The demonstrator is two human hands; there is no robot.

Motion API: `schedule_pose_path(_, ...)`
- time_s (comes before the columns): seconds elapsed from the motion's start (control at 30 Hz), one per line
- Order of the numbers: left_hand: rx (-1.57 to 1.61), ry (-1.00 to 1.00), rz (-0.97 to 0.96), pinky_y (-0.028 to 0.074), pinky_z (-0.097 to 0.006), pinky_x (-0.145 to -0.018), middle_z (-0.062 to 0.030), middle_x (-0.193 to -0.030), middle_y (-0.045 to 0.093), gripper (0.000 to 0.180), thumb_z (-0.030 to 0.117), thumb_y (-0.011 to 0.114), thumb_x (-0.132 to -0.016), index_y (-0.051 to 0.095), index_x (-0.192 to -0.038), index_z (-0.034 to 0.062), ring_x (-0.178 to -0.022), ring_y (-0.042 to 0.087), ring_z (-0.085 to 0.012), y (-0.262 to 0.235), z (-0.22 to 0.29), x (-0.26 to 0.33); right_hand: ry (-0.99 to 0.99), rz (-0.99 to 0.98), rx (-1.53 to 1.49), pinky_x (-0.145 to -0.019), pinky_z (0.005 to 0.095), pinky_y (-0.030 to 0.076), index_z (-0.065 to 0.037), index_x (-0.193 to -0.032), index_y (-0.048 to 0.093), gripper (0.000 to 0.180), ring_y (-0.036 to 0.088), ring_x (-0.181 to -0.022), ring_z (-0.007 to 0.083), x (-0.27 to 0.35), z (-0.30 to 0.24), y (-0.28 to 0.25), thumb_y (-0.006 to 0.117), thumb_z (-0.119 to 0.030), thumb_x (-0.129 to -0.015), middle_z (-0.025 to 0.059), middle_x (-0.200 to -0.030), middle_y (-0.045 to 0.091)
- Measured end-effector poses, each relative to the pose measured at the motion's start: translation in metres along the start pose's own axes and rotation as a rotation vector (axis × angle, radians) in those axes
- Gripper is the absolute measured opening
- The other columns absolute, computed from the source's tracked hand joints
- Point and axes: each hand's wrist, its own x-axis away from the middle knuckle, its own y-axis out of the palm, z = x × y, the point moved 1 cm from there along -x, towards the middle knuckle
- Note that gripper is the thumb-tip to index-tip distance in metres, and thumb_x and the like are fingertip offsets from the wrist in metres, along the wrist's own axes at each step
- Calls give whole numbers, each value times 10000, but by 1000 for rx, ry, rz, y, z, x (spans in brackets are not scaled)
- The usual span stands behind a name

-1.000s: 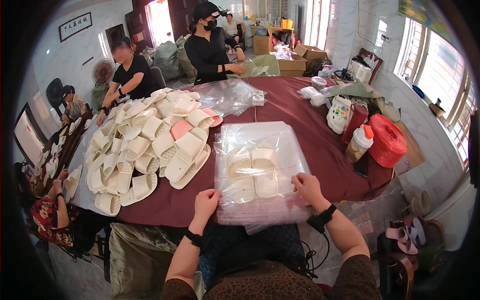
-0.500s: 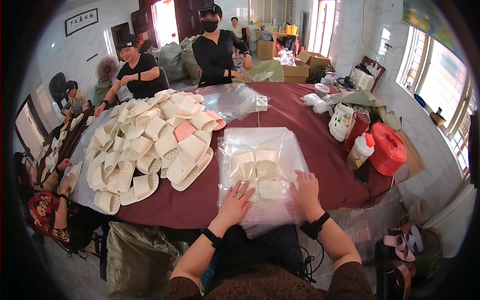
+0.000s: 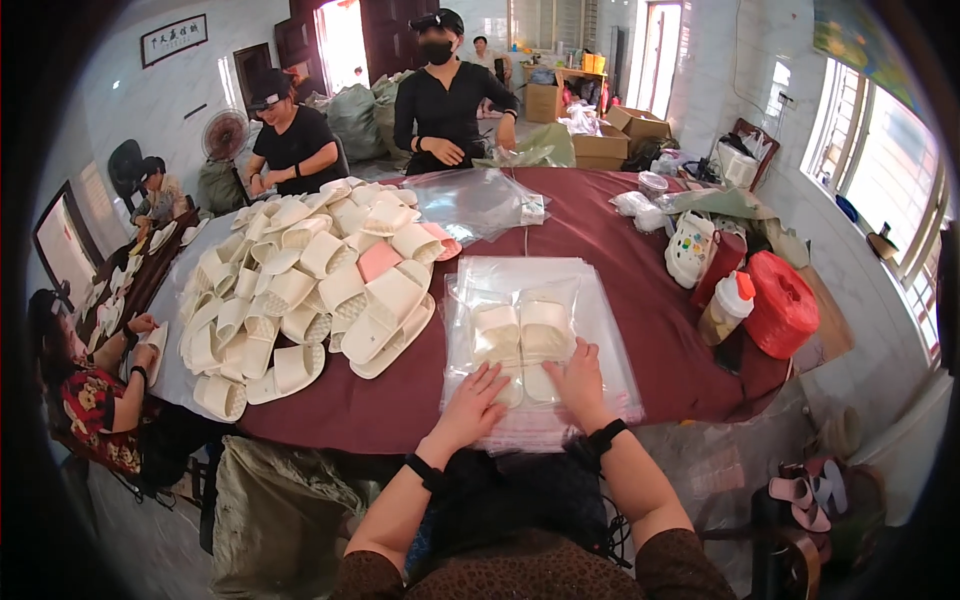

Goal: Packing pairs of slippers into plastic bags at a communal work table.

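Observation:
A pair of cream slippers [image 3: 521,332] lies side by side inside a clear plastic bag [image 3: 560,300]. Under it is a stack of clear plastic bags [image 3: 605,350] near the table's front edge. My left hand [image 3: 473,403] rests flat on the bag's lower left, beside the slippers' near ends, fingers apart. On the lower right my right hand [image 3: 577,380] lies on the plastic with its fingers spread. Neither hand is closed on anything. To the left rises a heap of cream slippers [image 3: 300,285], with a pink slipper [image 3: 380,262] among them.
On the right of the maroon tablecloth [image 3: 700,385] stand a red twine roll [image 3: 782,305], a bottle [image 3: 727,308] and a white clog [image 3: 690,250]. More clear plastic sheets [image 3: 470,205] lie at the back. Co-workers sit and stand along the left and far sides.
My right hand has moved left and inward, onto the bag by the slippers. My left hand has barely moved. The seated far-left co-worker in black has drawn an arm back from the heap.

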Motion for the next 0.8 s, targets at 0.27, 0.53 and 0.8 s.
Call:
schedule_pose_path(0.27, -315, -551, 467, 379, -520, -1039, -252, -1321, 495, 583, 355, 786, -763, 624, -1202, 8, -1246, 405, -421, -20, 4, 4, 86, 18, -10, -947, 476, 481, 114, -1397, 336, 947, 535, -1137, 459, -13, 13, 7, 822, -380, -751, 316, -1299, 408)
schedule_pose_path(0.53, -181, -419, 435, 451, -422, -923, -120, -978, 659, 168, 178, 744, -793, 693, -880, 43, -1027, 562, -316, -18, -7, -12, 122, -72, -93, -902, 459, 493, 32, -1223, 481, 735, 566, -1125, 393, -14, 12, 5, 853, -345, -712, 235, -1299, 486)
schedule_pose_path(0.8, 1154, -694, 511, 523, -327, -740, -47, -917, 652, 115, 87, 641, -919, 611, -1027, 63, -867, 641, -183, -4, -29, -23, 107, 87, -166, -854, 381, 504, 59, -1410, 354, 949, 606, -1015, 291, -10, 19, 10, 872, -290, -696, 163, -1158, 567)
